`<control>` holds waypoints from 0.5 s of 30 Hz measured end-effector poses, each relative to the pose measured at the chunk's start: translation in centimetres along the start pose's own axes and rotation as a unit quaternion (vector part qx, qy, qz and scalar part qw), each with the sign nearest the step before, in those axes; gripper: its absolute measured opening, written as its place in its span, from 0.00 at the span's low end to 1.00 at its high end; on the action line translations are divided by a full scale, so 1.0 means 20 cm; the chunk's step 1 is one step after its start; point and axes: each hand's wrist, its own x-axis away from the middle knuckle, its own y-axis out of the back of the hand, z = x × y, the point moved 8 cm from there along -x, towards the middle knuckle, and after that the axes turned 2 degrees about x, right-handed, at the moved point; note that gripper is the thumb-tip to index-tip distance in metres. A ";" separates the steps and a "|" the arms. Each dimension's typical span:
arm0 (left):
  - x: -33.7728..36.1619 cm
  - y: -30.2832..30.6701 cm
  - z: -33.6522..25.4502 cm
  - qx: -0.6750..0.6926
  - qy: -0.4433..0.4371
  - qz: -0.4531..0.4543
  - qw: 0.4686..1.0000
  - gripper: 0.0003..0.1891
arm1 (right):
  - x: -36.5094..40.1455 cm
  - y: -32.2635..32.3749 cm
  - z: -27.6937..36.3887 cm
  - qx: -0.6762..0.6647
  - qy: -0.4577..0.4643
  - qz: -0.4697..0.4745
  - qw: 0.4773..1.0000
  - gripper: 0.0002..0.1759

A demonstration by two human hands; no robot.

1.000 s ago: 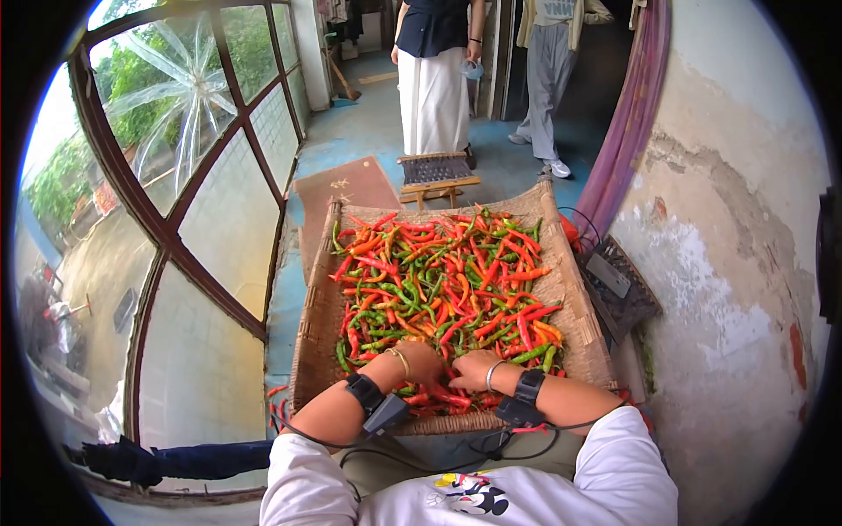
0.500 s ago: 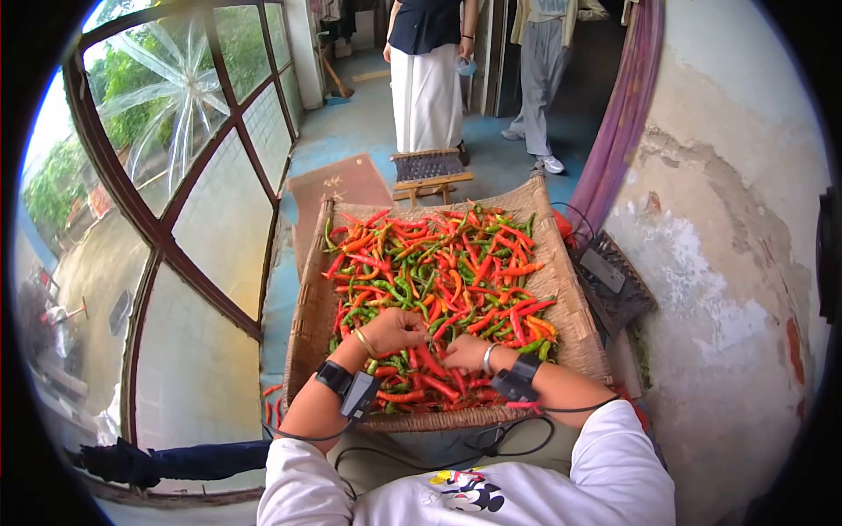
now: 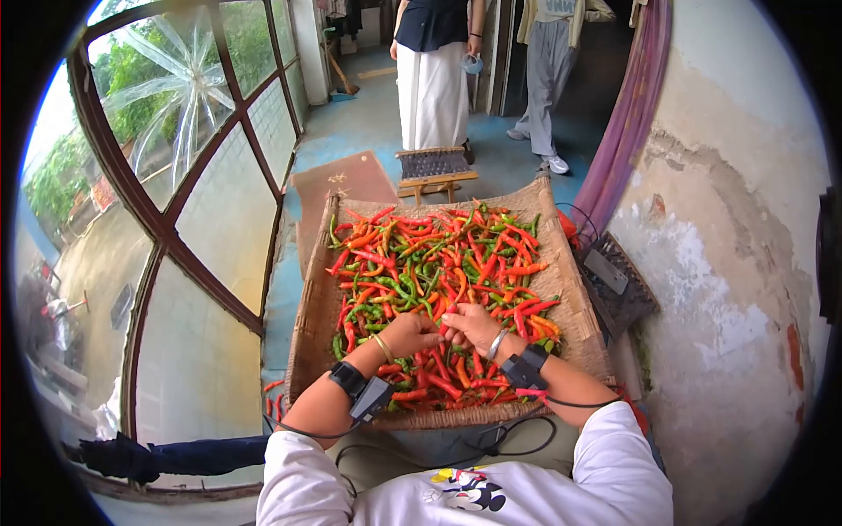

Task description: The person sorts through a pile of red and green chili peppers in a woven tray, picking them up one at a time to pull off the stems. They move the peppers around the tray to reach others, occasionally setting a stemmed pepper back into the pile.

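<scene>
Red, green and orange chili peppers [image 3: 403,280] lie spread in a wide woven basket [image 3: 309,329] in front of me. Over the basket's near half, my left hand [image 3: 412,333] has its fingers pinched together, and what they hold, if anything, is too small to tell. Close against its fingertips, my right hand [image 3: 475,327] is closed on a red chili pepper [image 3: 450,317]. Other peppers lie beneath both hands.
A small stool [image 3: 434,167] stands beyond the basket beside a brown board [image 3: 346,188]. Two people [image 3: 434,88] [image 3: 548,79] stand farther back. Windows [image 3: 210,219] line the left; a dark woven seat [image 3: 618,280] leans at the right near a purple curtain [image 3: 618,149].
Both hands have moved up and away from me, and their fingertips have come together. The red pepper now shows at my right hand's fingers. The view has shifted slightly.
</scene>
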 end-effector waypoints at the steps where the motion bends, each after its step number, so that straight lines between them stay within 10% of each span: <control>1: -0.01 -0.01 0.02 0.064 0.008 -0.009 0.998 0.10 | 0.01 0.00 0.00 -0.029 -0.007 0.008 1.000 0.10; 15: -0.01 0.17 0.12 0.235 0.063 -0.224 0.944 0.10 | -0.28 0.27 0.19 -0.245 0.001 -0.089 0.965 0.17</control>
